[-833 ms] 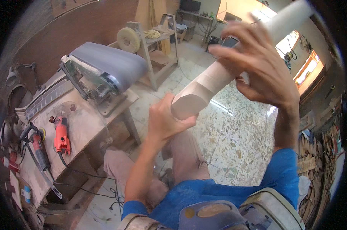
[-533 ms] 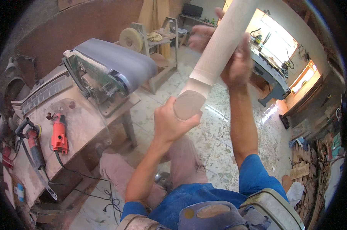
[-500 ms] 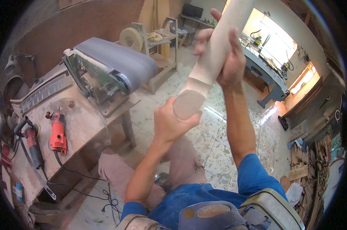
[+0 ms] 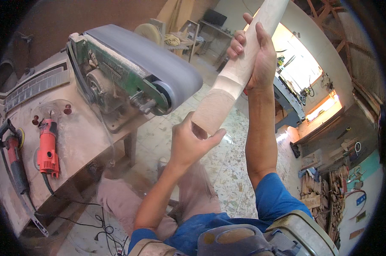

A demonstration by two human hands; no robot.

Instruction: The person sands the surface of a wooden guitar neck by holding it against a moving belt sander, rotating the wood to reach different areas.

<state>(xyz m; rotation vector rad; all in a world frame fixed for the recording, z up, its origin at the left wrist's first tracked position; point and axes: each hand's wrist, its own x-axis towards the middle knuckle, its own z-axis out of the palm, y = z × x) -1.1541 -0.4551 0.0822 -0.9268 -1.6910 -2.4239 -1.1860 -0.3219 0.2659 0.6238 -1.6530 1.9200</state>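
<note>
On the left side of a dusty workshop stands a bench (image 4: 80, 143), carrying a belt sander (image 4: 146, 70) whose front roller end juts past the bench edge. The sander looms larger than it did half a second ago, and the lower end of the wooden post (image 4: 237, 70) now lies closer beside it, with a gap between. The post slants up and to the right in front of the chest, held in the air over the floor, its top running out of view.

The right hand (image 4: 262, 59), blurred moments ago, now shows sharply: its grip is wrapped round the post, thumb on one side, fingertips on the other. The left hand (image 4: 188, 143) cups the lower end, its thumb spread outward; its fingers are mostly hidden, so how firmly that grip presses cannot be told. As a judgement, the work is now steadier, with the right hand controlling the post and the left supporting its end. Smallest, a red power tool (image 4: 48, 147) lies on the bench, left of the sander.
</note>
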